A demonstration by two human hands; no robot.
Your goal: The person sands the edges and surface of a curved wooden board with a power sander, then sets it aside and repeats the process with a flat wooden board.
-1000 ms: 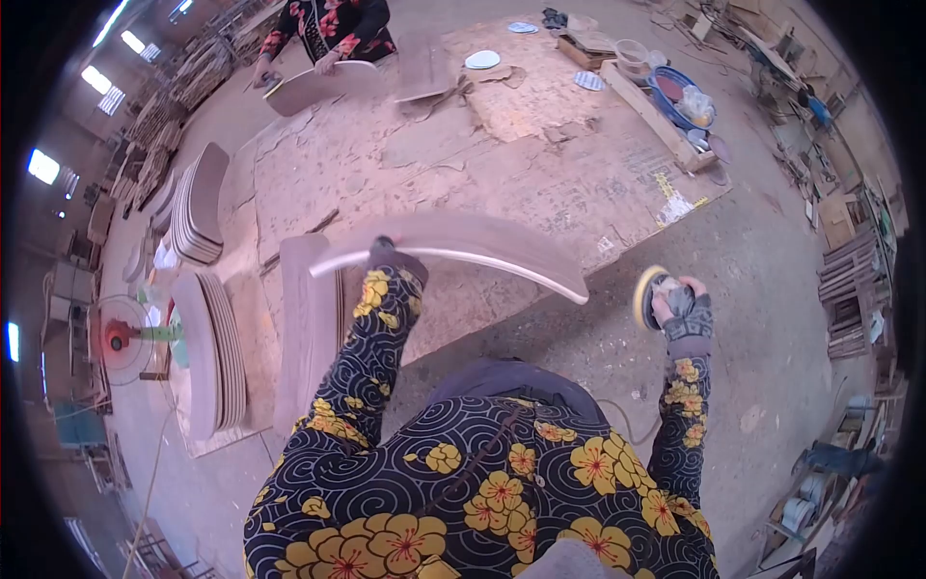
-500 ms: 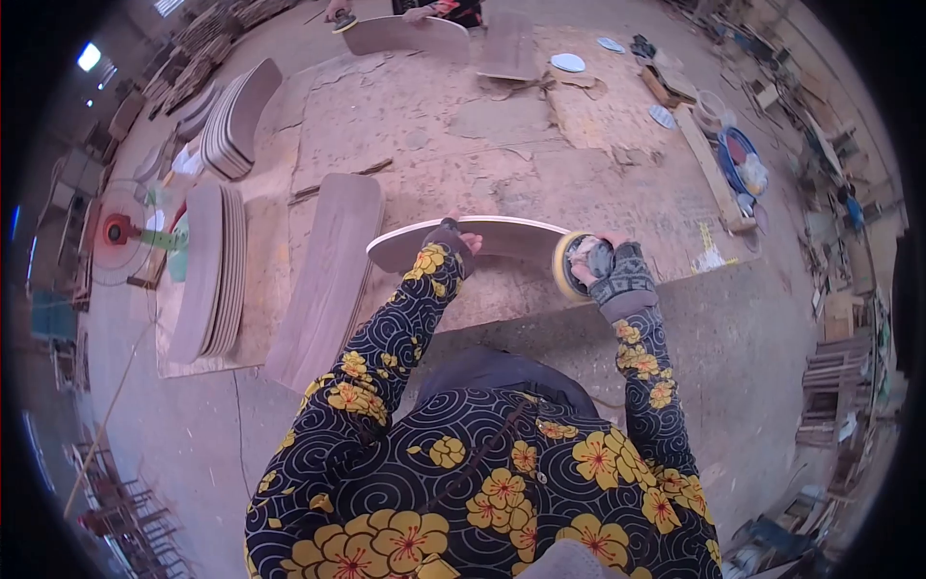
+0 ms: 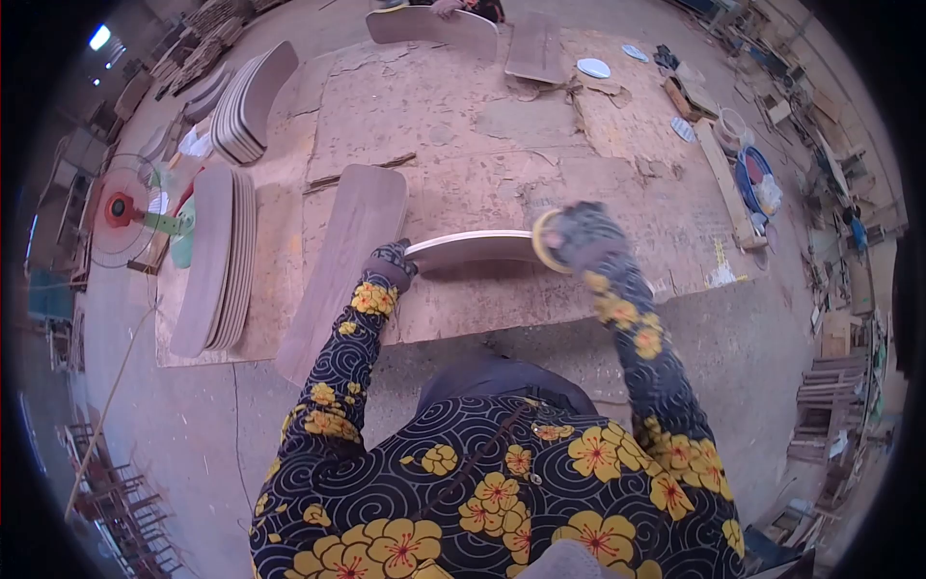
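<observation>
A curved plywood panel (image 3: 475, 251) stands on edge on the worktable, its pale layered edge facing up. My left hand (image 3: 391, 262), in a dark patterned glove, is closed around the panel's left end. At the opposite end, my right hand (image 3: 590, 236) grips a round sander (image 3: 548, 241) with a yellow pad. The pad's face is right at the panel's edge, and motion blurs this hand. Beside my left hand, a long brown curved panel (image 3: 352, 232) lies flat, reaching past the table's front edge.
Stacked curved panels (image 3: 217, 265) stand at the left by a fan (image 3: 125, 210), with another stack (image 3: 253, 106) behind. Across the worktable (image 3: 453, 193), a person's hand (image 3: 447, 8) holds another panel (image 3: 434, 31). White discs (image 3: 593, 68) and a blue basin (image 3: 750, 179) are toward the right.
My left hand has moved from the panel's upper edge to its left end. My right hand and the sander have shifted slightly left and up. The view has shifted a little.
</observation>
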